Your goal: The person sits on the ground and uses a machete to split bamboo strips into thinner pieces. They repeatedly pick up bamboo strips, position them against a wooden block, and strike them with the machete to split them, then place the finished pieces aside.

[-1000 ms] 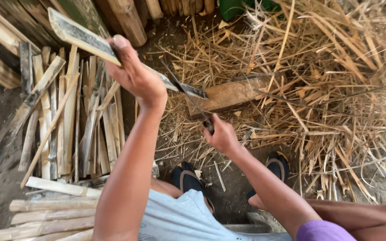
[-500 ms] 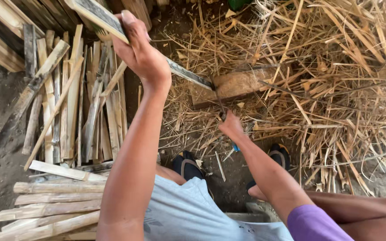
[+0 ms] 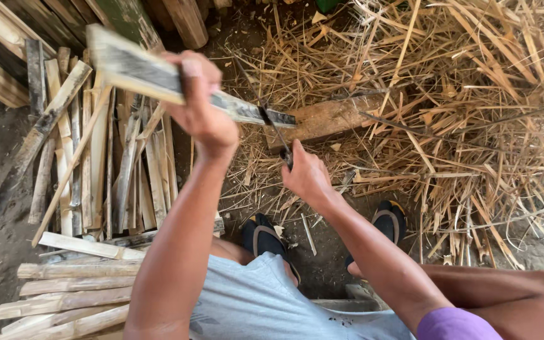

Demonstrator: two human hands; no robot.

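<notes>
Bare dirt ground, with split bamboo slats (image 3: 96,170) heaped at nine o'clock and a tangle of straw-like shavings (image 3: 473,126) from twelve to three. The left hand (image 3: 203,107) is clenched around a long flat bamboo strip (image 3: 140,69), whose far end rests on a wooden block (image 3: 328,119) at one o'clock. The right hand (image 3: 306,176) grips a dark-bladed knife (image 3: 275,129), its blade set against the strip.

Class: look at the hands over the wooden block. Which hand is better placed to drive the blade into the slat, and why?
Right. The right hand grips the blade, set on the slat's end; the left hand only steadies that slat on the wooden block.
</notes>
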